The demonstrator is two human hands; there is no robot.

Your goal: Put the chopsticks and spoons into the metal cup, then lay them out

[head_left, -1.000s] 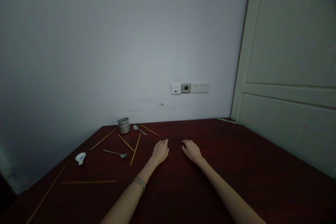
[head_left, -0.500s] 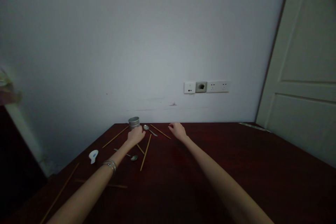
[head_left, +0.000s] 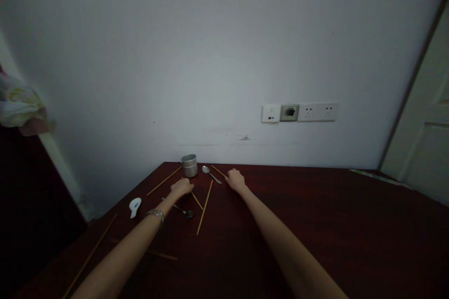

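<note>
1. Dark red polished table (head_left: 333, 243) fills the near part; at its left lie two brown wooden chopsticks (head_left: 162, 255), one passing beneath our left forearm.
2. Past these we see a white short-handled spoon (head_left: 134, 204) and a grey metal spoon (head_left: 189, 214), its handle partly hidden.
3. Our left hand (head_left: 182, 186) has left the table's bare middle, where it lay a second ago, and now covers the far end of a slim yellowish chopstick (head_left: 197, 200); whether its fingers are clamped on it we cannot tell.
4. Our right hand (head_left: 235, 179) has likewise gone forward and leftward, to another thin yellowish stick (head_left: 218, 171); its fingers look bunched, their grip hidden. Each hand thus has a chopstick within its reach now.
5. Beyond, a silvery cylindrical metal cup (head_left: 190, 170) stands upright, unmoved, before the pale wall (head_left: 224, 56).
</note>
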